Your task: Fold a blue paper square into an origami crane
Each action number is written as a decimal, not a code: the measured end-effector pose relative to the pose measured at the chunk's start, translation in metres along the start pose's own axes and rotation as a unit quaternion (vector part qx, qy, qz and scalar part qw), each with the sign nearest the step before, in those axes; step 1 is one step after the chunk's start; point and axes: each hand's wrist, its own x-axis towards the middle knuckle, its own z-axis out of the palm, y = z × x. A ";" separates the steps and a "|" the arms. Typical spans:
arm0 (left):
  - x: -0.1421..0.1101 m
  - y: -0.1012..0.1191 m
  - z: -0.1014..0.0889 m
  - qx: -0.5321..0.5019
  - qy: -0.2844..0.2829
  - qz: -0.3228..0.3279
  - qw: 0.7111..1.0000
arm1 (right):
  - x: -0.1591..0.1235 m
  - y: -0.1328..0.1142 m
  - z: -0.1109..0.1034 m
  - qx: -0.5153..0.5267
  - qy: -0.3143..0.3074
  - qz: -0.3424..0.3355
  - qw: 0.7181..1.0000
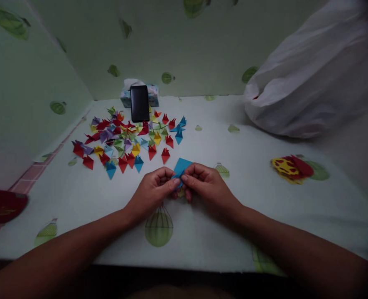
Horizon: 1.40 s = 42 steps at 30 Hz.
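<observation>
A small piece of folded blue paper (181,166) is held up between both hands above the middle of the table. My left hand (157,182) pinches its left side, thumb on top. From the right, my right hand (202,179) grips the opposite side between thumb and forefinger. The fingers cover its lower part, so its full folded shape is hidden. Just beyond my left hand lies a spread of small folded paper birds (129,160) in red, blue, yellow, green, purple and orange.
A phone (139,104) leans against a tissue box (153,96) behind the birds. A large white plastic bag (299,91) stands at the back right. Red and yellow cut-out pieces (288,167) lie on the right. A dark red object (5,205) sits at the left edge.
</observation>
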 end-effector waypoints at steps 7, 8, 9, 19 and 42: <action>-0.003 0.002 0.001 0.022 0.006 -0.021 1.000 | -0.001 0.000 -0.001 0.025 -0.016 0.000 1.000; -0.003 0.003 0.001 0.028 0.008 -0.020 0.999 | -0.002 0.000 -0.001 0.027 -0.017 -0.003 0.999; -0.003 0.003 0.000 0.034 0.008 -0.021 0.999 | -0.001 -0.001 -0.002 0.025 -0.016 -0.007 1.000; -0.001 0.003 0.000 0.047 0.004 -0.006 0.999 | 0.000 -0.002 -0.004 -0.014 0.028 -0.012 0.999; 0.003 0.004 -0.008 0.161 0.053 0.106 0.980 | -0.001 -0.009 -0.001 0.082 0.048 0.039 0.995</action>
